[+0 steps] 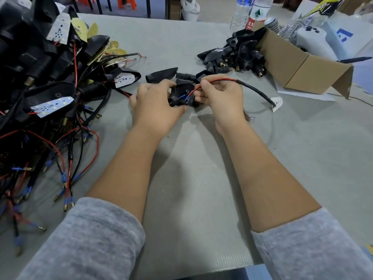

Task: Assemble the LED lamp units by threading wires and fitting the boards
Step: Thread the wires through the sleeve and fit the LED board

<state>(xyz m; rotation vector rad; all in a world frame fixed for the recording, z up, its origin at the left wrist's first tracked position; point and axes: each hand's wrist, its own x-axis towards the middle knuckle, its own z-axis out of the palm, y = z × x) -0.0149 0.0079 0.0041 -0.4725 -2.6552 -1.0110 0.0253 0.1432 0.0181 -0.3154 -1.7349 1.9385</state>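
Hands meet mid-table over grey mat (pixel 201 178). My left hand (pixel 155 104) has its fingers curled round a black housing (pixel 182 91), held just above the mat. My right hand (pixel 220 98) pinches the red and black wires (pixel 198 88) between thumb and forefinger, their blue-sleeved tips at the housing's opening. From that pinch the red wire arcs right into a black cable (pixel 256 90), which ends at a small white board (pixel 277 103) lying on the mat. Left edge: heap of finished units (pixel 50 87), boards showing, wires tangled. Far right: pile of empty housings (pixel 238 55) beside a cardboard box (pixel 292 65). Two more housings (pixel 161 75) lie just beyond my hands. Bottles (pixel 250 13) stand at the far edge.
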